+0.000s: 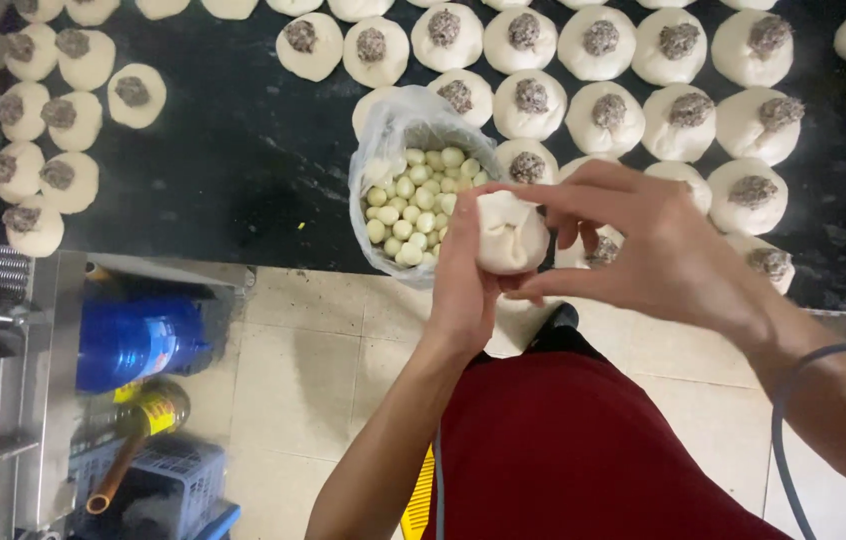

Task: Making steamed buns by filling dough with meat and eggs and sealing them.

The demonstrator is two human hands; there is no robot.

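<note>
Both hands hold one dough ball (pixel 511 235) — pale, smooth, its top gathered into pleats — left hand (pixel 465 275) cupping beneath, right hand (pixel 658 250) pinching, just beside the bag of small pale balls (pixel 413 195).

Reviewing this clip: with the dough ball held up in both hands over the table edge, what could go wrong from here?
1. The dough ball is held by the left hand and right hand past the table edge; a slip might drop it to the floor.
2. The bag of small pale balls sits near that edge; an elbow nudge could tip it off.
</note>
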